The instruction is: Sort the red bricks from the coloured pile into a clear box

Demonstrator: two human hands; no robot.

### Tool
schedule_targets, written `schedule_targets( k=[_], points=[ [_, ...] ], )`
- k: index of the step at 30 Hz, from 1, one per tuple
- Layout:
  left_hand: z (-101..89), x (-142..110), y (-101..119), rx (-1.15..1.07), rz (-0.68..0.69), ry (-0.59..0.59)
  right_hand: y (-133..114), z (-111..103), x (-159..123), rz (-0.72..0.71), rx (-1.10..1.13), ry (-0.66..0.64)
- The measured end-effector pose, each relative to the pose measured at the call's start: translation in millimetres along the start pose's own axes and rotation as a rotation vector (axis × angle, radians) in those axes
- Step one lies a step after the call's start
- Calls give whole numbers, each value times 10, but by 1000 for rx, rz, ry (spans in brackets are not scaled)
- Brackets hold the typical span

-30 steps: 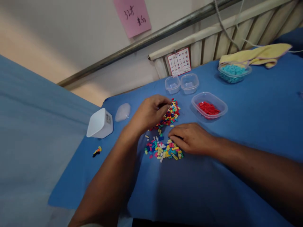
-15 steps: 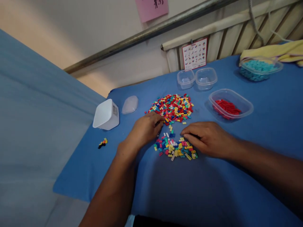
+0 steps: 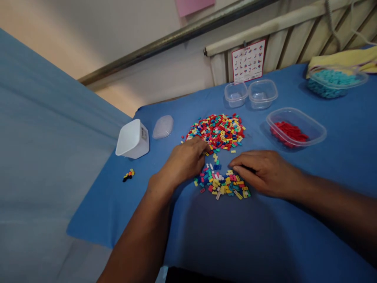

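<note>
A large mixed pile of small toy building bricks (image 3: 218, 129) lies on the blue-covered table, with a smaller, looser group of bricks (image 3: 224, 184) nearer to me. At the near left edge of the big pile is my left hand (image 3: 190, 158), its fingers curled down among the bricks; the fingertips are partly hidden. My right hand (image 3: 259, 171) rests at the right of the smaller group, thumb and forefinger brought together. Whatever either hand may pinch is too small or hidden to make out. A few stray bricks (image 3: 216, 159) lie between the two groups.
Right of the pile stands a clear tub (image 3: 316, 135) of red bricks; a tub (image 3: 353, 84) of turquoise bricks is farther back. Two small clear containers (image 3: 262, 104) stand behind. To the left are a white box (image 3: 129, 139), a clear lid (image 3: 163, 127) and a small brick cluster (image 3: 129, 175).
The camera view has shifted slightly. My left hand's fingers have curled inward and down at the pile's edge. My right hand stays nearly the same beside the smaller group.
</note>
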State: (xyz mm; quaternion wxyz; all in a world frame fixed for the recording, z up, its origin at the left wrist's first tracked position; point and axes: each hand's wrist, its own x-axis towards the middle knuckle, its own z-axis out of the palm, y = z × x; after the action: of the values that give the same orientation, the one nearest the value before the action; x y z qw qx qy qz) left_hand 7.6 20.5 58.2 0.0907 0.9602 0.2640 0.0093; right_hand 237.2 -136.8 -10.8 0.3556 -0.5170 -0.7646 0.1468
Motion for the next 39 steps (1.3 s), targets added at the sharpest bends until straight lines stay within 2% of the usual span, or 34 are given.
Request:
schedule_targets(
  k=[4,7,10,13,17,22,28,34,37,39],
  points=[
    [-104,-69,60,-108,28,-43,1,3,1,-4,6,9],
    [-83,-65,23,-85,20,34,2,4,2,-3,6,9],
    [-4,-26,-29,-59,98,100,3,7,2,-7,-1,15],
    [39,-2,-49,-130,182,133,1,9,2,-8,-3,19],
    [29,-5,-46,-188,198,227,-3,5,1,-4,0,8],
    [24,-3,-9,-159,226,156,-3,1,0,5,1,1],
    [22,-11,-8,-240,240,257,-5,8,2,1,5,-2],
    [-3,-34,64,-332,281,98,4,9,-8,-12,-6,61],
    [-27,-43,78,-404,217,151,10,-4,10,-24,-5,98],
    [-20,-39,71,-360,177,189,22,1,18,-38,-4,112]
  ],
)
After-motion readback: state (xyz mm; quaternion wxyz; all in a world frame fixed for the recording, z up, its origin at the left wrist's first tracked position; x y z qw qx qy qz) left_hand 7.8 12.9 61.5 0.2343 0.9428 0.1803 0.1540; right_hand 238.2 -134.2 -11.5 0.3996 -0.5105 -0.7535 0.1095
